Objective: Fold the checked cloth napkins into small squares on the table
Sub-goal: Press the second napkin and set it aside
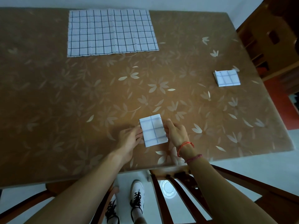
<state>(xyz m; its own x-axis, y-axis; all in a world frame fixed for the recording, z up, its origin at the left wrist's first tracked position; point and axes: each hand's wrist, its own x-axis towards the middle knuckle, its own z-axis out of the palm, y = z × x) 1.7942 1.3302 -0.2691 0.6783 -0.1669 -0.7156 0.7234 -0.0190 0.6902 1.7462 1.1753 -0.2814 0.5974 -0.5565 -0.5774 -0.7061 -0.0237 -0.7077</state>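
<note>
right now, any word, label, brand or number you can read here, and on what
None can be read. The unfolded checked napkin, the folded napkin in front and the folded square at the right bear only grid lines; the tablecloth bears only flowers; the white shoes show no legible brand.

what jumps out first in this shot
A folded checked napkin lies near the front edge of the table, the left hand and right hand touching its sides. A large open checked cloth lies flat at the far edge, and a small folded square sits far right.
</note>
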